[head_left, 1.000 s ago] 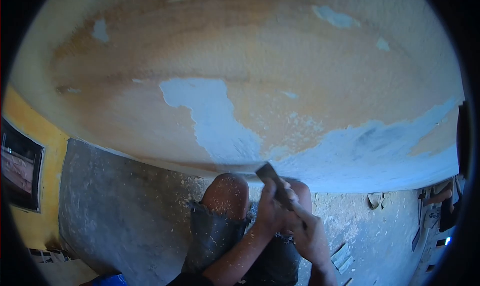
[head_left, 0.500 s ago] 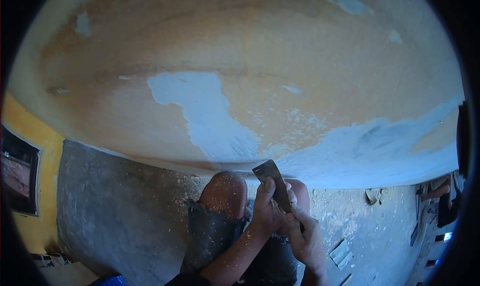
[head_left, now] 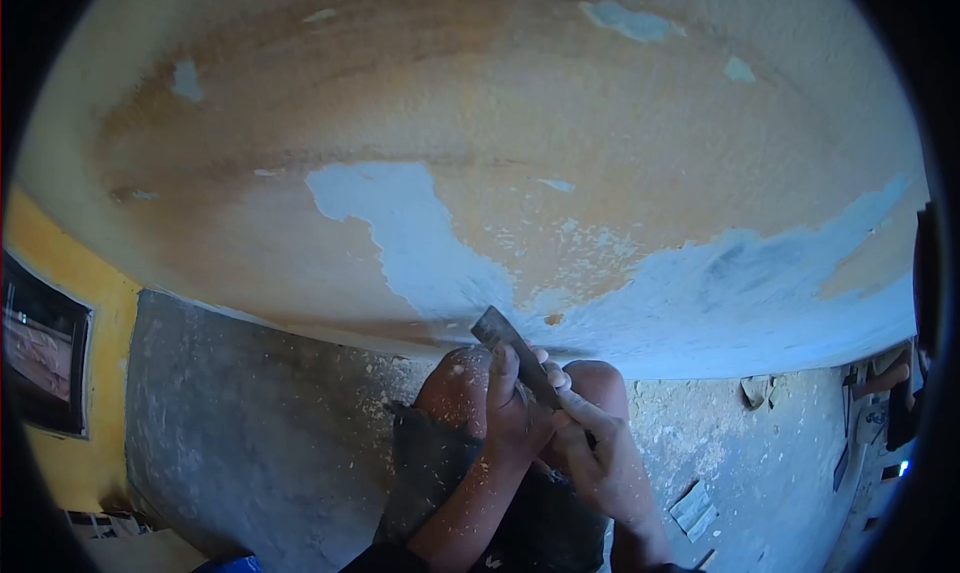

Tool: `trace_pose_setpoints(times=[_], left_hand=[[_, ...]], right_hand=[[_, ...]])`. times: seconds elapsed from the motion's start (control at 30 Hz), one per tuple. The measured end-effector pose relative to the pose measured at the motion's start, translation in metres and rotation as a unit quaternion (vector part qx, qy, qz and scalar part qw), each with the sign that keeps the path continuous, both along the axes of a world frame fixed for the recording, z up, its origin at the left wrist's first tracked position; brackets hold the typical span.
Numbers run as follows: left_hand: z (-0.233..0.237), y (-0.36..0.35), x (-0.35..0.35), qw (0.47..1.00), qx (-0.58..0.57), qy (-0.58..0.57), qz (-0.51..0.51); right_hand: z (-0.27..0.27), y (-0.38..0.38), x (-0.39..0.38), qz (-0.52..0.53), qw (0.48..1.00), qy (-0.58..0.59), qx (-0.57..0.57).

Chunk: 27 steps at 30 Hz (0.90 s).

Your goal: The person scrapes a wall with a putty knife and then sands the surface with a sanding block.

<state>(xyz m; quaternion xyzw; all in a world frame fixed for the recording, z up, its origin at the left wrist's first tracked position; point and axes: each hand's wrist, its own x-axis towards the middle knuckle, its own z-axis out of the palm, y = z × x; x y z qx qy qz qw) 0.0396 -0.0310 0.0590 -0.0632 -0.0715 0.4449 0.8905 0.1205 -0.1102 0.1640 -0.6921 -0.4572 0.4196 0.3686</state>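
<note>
Both hands grip a dusty metal scraper (head_left: 525, 362) above my knees, its flat blade pointing up and left toward the wall (head_left: 240, 238). My left hand (head_left: 512, 413) is closed around the blade's lower part, thumb along its face. Farther down, my right hand (head_left: 600, 458) is wrapped around the handle end, which its fingers mostly hide. In view, the blade tip overlaps the lower end of a pale stripped patch (head_left: 405, 223). Tan paint with ragged edges surrounds that patch. Pale flakes speckle my left forearm and dark trousers (head_left: 430, 473).
Grey concrete floor (head_left: 250, 403) strewn with flakes runs along the wall's foot. A folded paper piece (head_left: 693, 511) lies at right. At left is a dark-framed opening (head_left: 45, 348) in a yellow wall. Part of another person's arm (head_left: 885, 380) shows at far right.
The scraper and both hands have shifted slightly left and up, and the blade leans further left. The camera view has also shifted a little. Both hands keep their hold.
</note>
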Motion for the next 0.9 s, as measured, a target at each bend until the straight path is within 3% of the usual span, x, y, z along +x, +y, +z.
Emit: trace_pose_setpoints(times=[0.07,0.13,0.2,0.27,0.33,0.4,0.47,0.53,0.57,0.6,0.7,0.73,0.8,0.9], left_hand=[[-0.009,-0.01,0.011,0.998,-0.038,-0.025,-0.046],[-0.014,-0.023,0.031,0.995,0.041,0.091,-0.03],[-0.022,-0.025,0.028,0.997,0.013,0.069,-0.039],[-0.018,-0.006,0.008,0.999,0.022,0.003,-0.042],[-0.017,-0.008,0.009,0.999,0.037,0.016,-0.027],[-0.016,-0.019,0.022,0.975,0.066,0.214,-0.007],[-0.014,-0.018,0.023,0.984,0.061,0.164,-0.018],[-0.003,-0.007,0.006,0.998,-0.035,0.006,-0.043],[-0.012,-0.001,0.003,0.997,0.05,0.054,-0.002],[-0.009,-0.003,0.006,0.997,0.057,0.057,-0.001],[0.009,-0.024,0.03,0.971,0.021,0.238,-0.019],[0.004,-0.025,0.027,0.971,0.016,0.237,-0.02],[-0.012,-0.021,0.018,0.99,0.018,0.124,-0.06],[-0.014,-0.029,0.026,0.994,-0.005,0.094,-0.062]], right_hand=[[0.009,-0.009,0.006,0.002,0.999,-0.025,0.02],[0.006,-0.026,0.015,-0.094,0.994,0.024,-0.052],[0.002,-0.026,0.009,-0.095,0.994,0.005,-0.057],[-0.007,-0.011,-0.001,-0.05,0.998,-0.009,0.041],[-0.001,-0.012,0.002,-0.045,0.998,0.001,0.033],[0.008,-0.023,0.013,-0.075,0.995,0.055,-0.046],[0.011,-0.015,0.008,-0.089,0.992,0.057,-0.064],[-0.009,-0.008,-0.003,-0.04,0.995,-0.031,0.081],[-0.006,-0.008,-0.002,-0.034,0.999,0.005,0.034],[-0.005,-0.013,0.004,-0.034,0.999,0.008,0.042],[0.026,-0.023,0.012,-0.116,0.987,0.088,-0.074],[0.023,-0.023,0.005,-0.116,0.986,0.086,-0.079],[0.007,-0.026,-0.001,-0.102,0.994,0.028,0.003],[0.002,-0.04,0.019,-0.061,0.998,0.008,-0.018]])
